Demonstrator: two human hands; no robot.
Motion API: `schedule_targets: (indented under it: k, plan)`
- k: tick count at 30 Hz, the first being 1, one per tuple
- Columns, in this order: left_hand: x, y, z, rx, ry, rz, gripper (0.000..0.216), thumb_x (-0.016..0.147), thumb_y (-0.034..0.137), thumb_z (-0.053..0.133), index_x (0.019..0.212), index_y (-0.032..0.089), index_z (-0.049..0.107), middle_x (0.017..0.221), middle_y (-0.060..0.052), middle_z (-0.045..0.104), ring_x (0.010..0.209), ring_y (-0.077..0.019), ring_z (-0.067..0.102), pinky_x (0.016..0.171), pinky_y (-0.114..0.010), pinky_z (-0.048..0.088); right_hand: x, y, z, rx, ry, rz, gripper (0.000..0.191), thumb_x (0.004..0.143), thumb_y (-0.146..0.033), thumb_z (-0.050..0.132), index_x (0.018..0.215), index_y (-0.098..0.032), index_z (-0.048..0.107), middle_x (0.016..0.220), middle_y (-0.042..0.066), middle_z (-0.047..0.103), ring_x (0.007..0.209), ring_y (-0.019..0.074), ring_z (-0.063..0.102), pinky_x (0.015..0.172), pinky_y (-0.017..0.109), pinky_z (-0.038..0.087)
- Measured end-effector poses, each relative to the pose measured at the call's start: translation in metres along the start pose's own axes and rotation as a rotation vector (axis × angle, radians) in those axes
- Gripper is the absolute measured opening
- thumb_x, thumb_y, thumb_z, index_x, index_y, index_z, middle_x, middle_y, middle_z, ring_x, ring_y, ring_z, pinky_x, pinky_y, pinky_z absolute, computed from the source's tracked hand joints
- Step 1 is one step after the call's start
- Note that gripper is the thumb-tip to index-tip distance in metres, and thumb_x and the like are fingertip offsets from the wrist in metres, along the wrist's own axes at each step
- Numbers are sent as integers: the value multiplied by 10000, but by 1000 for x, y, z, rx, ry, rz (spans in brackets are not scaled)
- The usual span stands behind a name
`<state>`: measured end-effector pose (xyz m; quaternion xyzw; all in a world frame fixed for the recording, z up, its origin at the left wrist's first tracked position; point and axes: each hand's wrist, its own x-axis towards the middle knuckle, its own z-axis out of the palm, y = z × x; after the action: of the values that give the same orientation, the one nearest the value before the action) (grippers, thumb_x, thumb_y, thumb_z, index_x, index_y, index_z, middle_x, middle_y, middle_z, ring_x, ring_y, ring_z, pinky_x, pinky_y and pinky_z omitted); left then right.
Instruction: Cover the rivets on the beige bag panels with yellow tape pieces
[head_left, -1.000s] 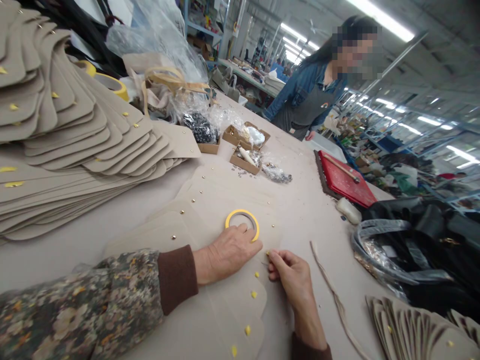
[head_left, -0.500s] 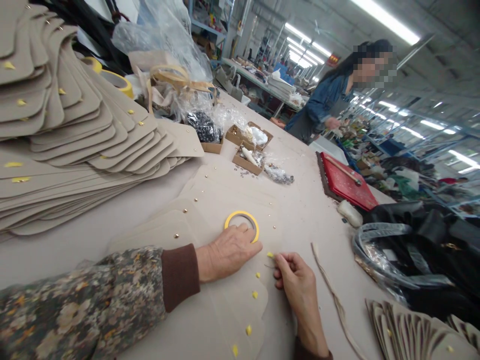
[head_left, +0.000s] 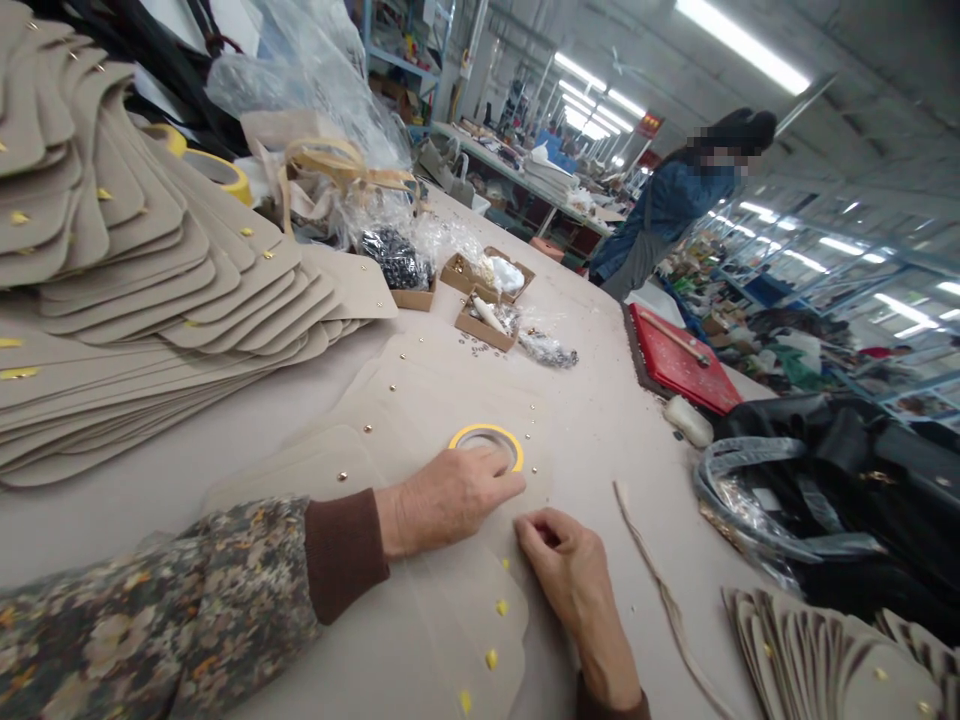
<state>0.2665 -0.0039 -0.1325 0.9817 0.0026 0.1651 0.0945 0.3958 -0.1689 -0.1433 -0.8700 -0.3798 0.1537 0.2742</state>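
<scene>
My left hand (head_left: 448, 497) lies knuckles-up on the beige leather panels (head_left: 420, 400), its curled fingers resting on the near rim of a yellow tape roll (head_left: 487, 440). My right hand (head_left: 564, 565) sits just to the right, fingers pinched together against the top panel; what they hold is too small to make out. Small yellow tape tabs (head_left: 501, 607) dot the panel edge below both hands.
A tall fanned stack of beige panels (head_left: 135, 280) fills the left. Cardboard boxes of hardware (head_left: 487, 320) and plastic bags stand behind. A red pad (head_left: 679, 365), black bags (head_left: 847, 480), a cord (head_left: 660, 590) and more panels (head_left: 817, 650) lie right. A person stands far off.
My right hand has slid left and nearer to my left hand, fingers curled tighter. The person at the back has walked further away to the right. The view has shifted slightly.
</scene>
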Motion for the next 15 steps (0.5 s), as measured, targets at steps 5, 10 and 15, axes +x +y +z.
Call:
schedule_targets:
  k: [5,10,15]
  plan:
    - [0,-5,0,-97,105,0,174,985,153,453,1057,204,603,844,-6,614,754,-162,587,656,-271,450,-3,-1,-4,89,-157,19,205,781,-320,642,639,-186,702,574,-11,636,565,161,569,535,247,374]
    - [-4,-4,10,-242,205,40,405,1001,186,487,1399,160,417,982,-37,702,885,-170,675,781,-270,525,-1,-3,3,392,163,-193,199,849,-331,664,955,-193,763,909,63,764,801,207,685,738,295,535]
    - [-3,-4,15,-257,177,21,376,1017,231,477,1385,177,419,1008,-39,727,892,-171,703,755,-262,543,6,-9,11,326,288,-504,157,892,-186,612,975,-214,742,916,64,763,826,191,707,765,289,554]
